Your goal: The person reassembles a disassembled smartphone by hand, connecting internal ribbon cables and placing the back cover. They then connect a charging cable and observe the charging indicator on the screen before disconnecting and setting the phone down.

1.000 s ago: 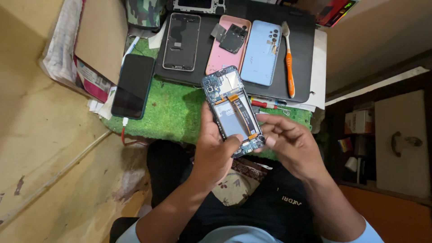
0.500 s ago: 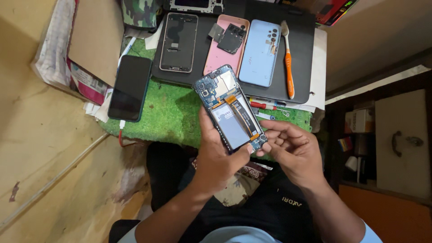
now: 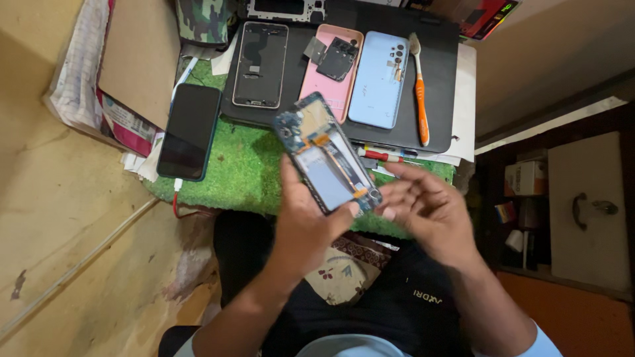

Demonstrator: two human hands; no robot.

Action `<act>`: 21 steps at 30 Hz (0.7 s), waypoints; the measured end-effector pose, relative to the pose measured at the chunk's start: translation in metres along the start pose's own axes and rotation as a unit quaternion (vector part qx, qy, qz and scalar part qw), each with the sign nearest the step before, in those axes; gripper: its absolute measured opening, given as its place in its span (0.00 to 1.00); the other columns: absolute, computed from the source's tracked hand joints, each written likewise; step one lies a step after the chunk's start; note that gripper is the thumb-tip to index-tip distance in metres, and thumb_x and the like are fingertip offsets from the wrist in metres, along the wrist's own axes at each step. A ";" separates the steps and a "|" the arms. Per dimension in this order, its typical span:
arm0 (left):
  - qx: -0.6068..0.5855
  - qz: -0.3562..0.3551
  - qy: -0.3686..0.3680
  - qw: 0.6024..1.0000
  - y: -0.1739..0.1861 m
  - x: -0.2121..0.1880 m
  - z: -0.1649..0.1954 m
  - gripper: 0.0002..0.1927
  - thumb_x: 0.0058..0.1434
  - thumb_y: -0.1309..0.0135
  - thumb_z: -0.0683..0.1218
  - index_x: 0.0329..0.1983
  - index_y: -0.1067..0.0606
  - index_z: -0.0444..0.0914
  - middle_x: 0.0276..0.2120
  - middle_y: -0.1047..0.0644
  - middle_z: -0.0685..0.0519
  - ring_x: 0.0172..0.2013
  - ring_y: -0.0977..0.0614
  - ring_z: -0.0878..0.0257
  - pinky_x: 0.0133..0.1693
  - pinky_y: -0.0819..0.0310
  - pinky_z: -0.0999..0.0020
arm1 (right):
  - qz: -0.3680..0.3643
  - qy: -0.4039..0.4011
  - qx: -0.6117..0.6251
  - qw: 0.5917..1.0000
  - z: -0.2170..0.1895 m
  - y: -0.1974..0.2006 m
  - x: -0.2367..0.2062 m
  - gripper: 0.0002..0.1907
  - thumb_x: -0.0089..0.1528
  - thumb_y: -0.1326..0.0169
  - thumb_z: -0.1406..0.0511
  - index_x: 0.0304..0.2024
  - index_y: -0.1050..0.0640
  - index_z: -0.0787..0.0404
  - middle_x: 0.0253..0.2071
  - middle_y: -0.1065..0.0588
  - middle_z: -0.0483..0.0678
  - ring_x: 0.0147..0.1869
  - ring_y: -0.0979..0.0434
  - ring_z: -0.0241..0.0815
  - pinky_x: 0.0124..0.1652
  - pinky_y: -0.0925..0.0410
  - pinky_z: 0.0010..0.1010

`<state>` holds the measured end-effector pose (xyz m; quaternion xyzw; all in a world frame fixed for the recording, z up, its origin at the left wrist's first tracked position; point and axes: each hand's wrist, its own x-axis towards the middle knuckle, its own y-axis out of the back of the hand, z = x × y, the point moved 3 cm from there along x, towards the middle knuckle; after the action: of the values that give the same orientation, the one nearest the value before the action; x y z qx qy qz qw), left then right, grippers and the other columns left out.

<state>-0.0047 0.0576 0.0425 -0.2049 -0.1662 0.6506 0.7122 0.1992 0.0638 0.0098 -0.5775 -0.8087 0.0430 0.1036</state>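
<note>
- The left hand [image 3: 301,228] is gripping an opened smartphone [image 3: 327,160] from underneath, fingers wrapped around its lower end, holding it tilted above the green turf mat [image 3: 241,175].
- The right hand [image 3: 430,208] is hovering just beside the phone's lower corner, fingers loosely spread and holding nothing I can make out.
- A black tray [image 3: 436,73] is lying behind, carrying a bare phone frame [image 3: 260,64], a pink back cover [image 3: 331,69], a light-blue back cover [image 3: 378,79] and an orange toothbrush [image 3: 419,89].
- A dark phone [image 3: 190,131] is lying on the mat's left edge.
</note>
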 end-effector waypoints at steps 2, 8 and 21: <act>-0.028 -0.003 -0.044 0.999 0.009 0.008 0.004 0.44 0.52 0.50 0.27 0.71 0.51 0.35 0.55 0.28 0.38 0.56 0.19 0.51 0.60 0.20 0.52 | 0.091 0.032 -0.178 0.979 -0.003 0.015 0.007 0.19 0.63 0.41 0.74 0.57 0.24 0.65 0.44 0.19 0.50 0.43 0.16 0.36 0.41 0.21 0.27; -0.119 0.024 -0.063 0.991 0.034 0.011 0.007 0.42 0.54 0.51 0.24 0.71 0.47 0.35 0.58 0.30 0.43 0.58 0.23 0.52 0.63 0.28 0.52 | 0.079 0.124 -0.546 0.825 -0.006 0.017 0.015 0.11 0.61 0.36 0.69 0.46 0.19 0.59 0.43 0.22 0.49 0.45 0.20 0.38 0.44 0.24 0.30; -0.079 0.034 -0.065 0.994 0.044 0.017 -0.001 0.44 0.53 0.48 0.27 0.71 0.50 0.37 0.56 0.30 0.43 0.57 0.23 0.54 0.62 0.28 0.56 | 0.014 0.175 -0.664 0.727 0.013 -0.028 0.052 0.15 0.59 0.37 0.65 0.49 0.18 0.58 0.36 0.28 0.48 0.40 0.31 0.49 0.41 0.34 0.39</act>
<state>-0.0406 0.0771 0.0189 -0.2233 -0.2563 0.6708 0.6591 0.1543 0.1046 0.0083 -0.5072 -0.5902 -0.6054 -0.1671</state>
